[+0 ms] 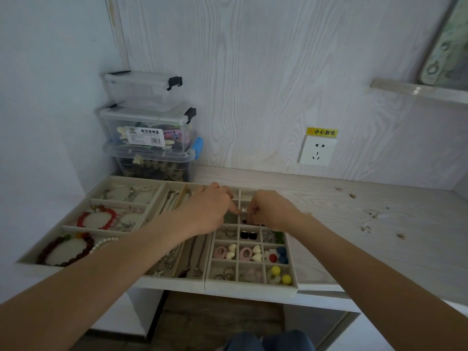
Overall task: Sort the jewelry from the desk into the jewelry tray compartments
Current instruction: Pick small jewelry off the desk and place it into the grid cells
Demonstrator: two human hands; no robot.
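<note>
Head view: a small pale jewelry piece (243,210) is pinched between the left hand (211,209) and right hand (272,211) over the gridded jewelry tray (249,287). Loose earrings (368,221) are scattered well apart on the desk (354,249). Stacked clear storage boxes (149,127) are seen behind the bracelet tray (76,221).

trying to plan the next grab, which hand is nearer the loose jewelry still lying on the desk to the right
Right. The right hand is over the grid tray, on the side toward the loose jewelry; the left hand is farther, beyond it.
</note>
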